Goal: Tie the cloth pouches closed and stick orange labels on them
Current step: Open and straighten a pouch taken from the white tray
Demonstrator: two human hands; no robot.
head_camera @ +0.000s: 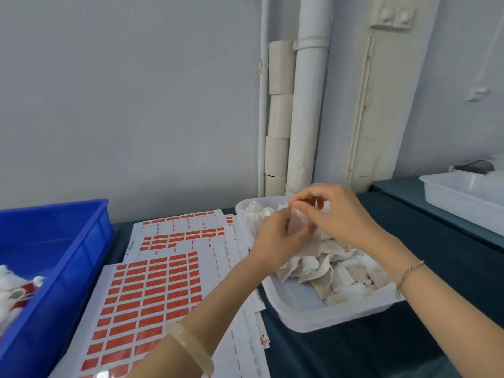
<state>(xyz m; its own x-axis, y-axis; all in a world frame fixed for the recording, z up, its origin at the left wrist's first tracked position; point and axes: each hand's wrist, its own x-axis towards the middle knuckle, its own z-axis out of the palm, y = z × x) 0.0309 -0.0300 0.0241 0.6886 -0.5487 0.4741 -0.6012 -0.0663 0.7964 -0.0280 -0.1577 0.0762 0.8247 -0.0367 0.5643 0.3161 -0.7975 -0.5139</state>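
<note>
Left hand (pixel 275 241) and right hand (pixel 341 211) half-hide the pouch (pixel 297 227).

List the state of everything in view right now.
Left hand: grips pouch.
Right hand: pinches pouch top.
Pouch: held above tray, no label visible.
Tray: part-filled with loose pouches.
Label sheets: partly used, lying flat.
Blue bin: holds some labelled pouches.
</note>
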